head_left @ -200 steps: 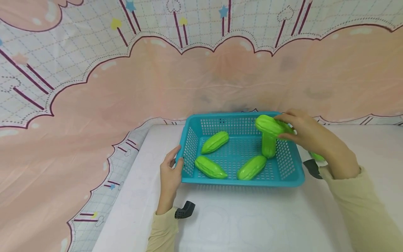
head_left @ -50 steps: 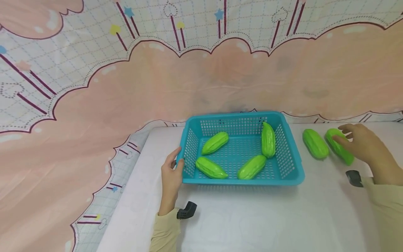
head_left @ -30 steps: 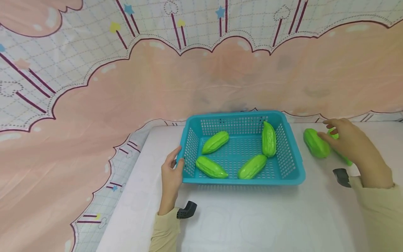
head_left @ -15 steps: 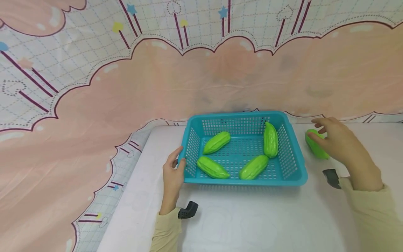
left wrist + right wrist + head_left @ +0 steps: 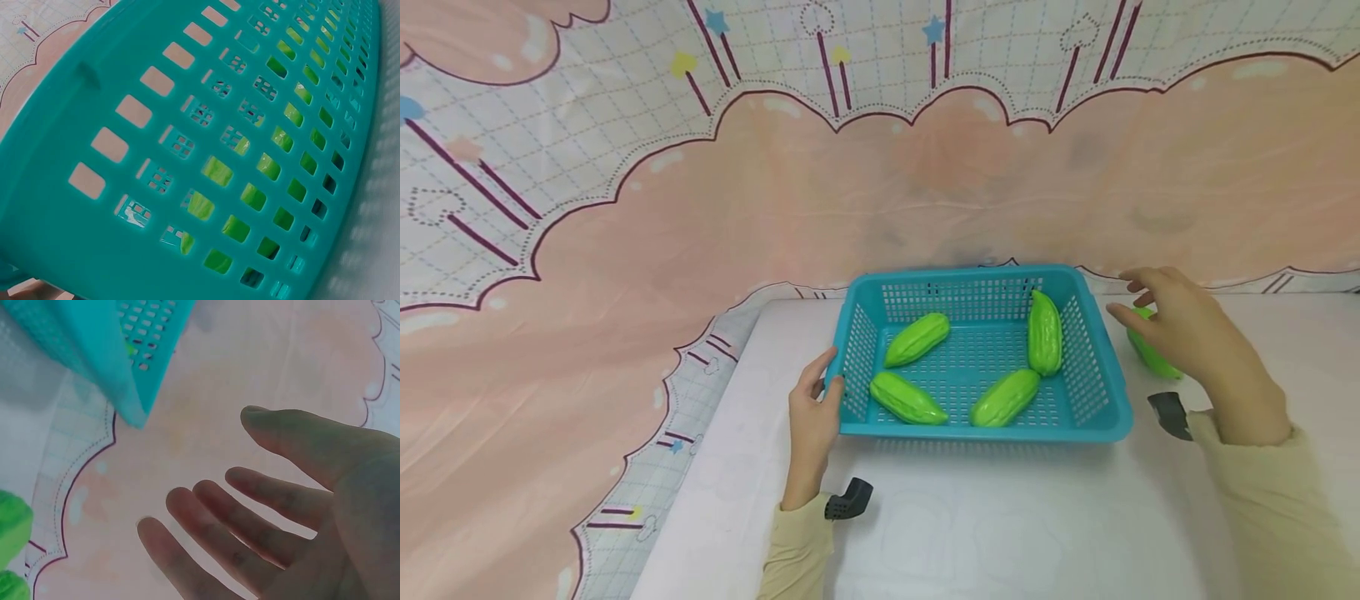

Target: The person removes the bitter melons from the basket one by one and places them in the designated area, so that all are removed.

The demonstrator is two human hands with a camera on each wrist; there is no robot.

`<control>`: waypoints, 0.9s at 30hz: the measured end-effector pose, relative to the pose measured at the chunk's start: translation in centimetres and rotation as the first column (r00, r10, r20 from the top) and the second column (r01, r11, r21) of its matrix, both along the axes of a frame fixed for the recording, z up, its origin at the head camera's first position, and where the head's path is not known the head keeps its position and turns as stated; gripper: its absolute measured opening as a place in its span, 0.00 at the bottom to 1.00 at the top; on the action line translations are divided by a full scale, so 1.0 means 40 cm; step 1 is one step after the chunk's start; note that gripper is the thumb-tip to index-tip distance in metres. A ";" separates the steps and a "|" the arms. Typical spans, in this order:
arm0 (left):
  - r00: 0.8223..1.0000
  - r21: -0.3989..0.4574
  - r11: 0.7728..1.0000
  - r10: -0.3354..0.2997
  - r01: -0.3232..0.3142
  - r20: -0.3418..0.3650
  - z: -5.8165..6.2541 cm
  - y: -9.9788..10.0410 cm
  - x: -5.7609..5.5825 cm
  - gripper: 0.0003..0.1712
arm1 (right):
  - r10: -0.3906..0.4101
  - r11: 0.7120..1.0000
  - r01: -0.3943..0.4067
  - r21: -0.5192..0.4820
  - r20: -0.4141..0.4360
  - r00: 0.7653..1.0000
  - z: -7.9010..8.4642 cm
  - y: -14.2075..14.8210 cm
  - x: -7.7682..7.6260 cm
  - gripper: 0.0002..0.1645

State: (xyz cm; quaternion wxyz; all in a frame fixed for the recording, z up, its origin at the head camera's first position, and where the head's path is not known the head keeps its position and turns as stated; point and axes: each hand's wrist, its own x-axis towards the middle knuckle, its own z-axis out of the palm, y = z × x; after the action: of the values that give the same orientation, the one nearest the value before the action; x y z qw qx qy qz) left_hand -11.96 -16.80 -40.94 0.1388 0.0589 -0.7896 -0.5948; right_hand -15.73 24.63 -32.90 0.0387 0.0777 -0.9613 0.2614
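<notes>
The blue plastic basket stands on the table with several light-green bitter melons lying apart inside it. At its left end, my left hand grips the rim between thumb and fingers. The basket's perforated wall fills most of the left wrist view. My right hand hovers just right of the basket, fingers loosely spread and holding nothing. Beneath it a bitter melon on the table is partly covered. The right wrist view shows two melons at its left edge, one mostly hidden from the head view.
A printed pink and white cloth hangs behind the table and down its left side. White table surface lies in front of the basket. Each wrist wears a small black camera mount.
Earlier my right hand held a bitter melon over the basket; later two lay on the table to the right. Since then the emptied hand has moved left towards the basket. Left hand stays put.
</notes>
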 end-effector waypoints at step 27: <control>1.000 0.003 1.000 0.007 -0.007 0.025 -0.004 -0.004 -0.002 0.25 | 0.136 0.990 -0.139 0.022 0.086 0.987 -0.015 -0.121 -0.060 0.34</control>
State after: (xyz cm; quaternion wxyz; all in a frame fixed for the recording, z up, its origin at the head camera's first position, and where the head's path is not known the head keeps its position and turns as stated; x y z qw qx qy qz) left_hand -12.02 -16.94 -41.10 0.1312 0.0693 -0.7902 -0.5947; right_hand -18.13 19.78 -33.52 -0.0211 0.1332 -0.9581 0.2528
